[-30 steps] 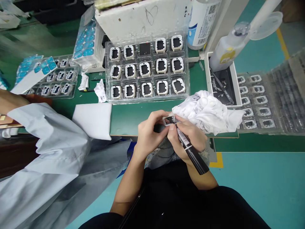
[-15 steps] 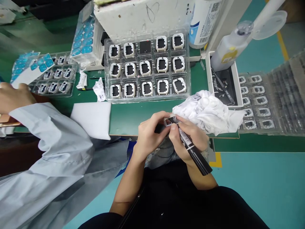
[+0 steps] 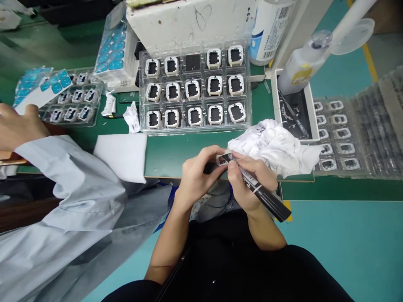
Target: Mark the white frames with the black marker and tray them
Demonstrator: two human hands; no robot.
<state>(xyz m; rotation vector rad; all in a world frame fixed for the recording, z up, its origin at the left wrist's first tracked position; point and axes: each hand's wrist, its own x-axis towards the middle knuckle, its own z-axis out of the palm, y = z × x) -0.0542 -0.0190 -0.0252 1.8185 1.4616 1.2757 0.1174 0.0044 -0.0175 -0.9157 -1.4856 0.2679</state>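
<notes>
My left hand [image 3: 197, 176] is closed on a small whitish watch case frame [image 3: 223, 159], held just over the bench's front edge. In my right hand [image 3: 248, 180] is a black marker pen [image 3: 267, 197], its rear end sloping down to the right. The pen's front end points at the frame, but the fingers hide its tip. My right fingertips come close to the frame's right side. Behind my hands lies a clear plastic tray [image 3: 197, 131] of similar frames in rows; one pocket in the back row shows only a dark bottom.
Right of my hands sits a crumpled white cloth [image 3: 273, 147]. Beyond it stands a white box [image 3: 316, 119] with a bottle [image 3: 302, 69] in it. More trayed frames [image 3: 343, 133] are at the far right. A co-worker's sleeve [image 3: 78, 176] reaches in from the left, near a white foam sheet [image 3: 121, 157].
The marker pen has swung so that its rear end sits further right and a little higher. My right hand has shifted slightly right; my left hand is almost unmoved.
</notes>
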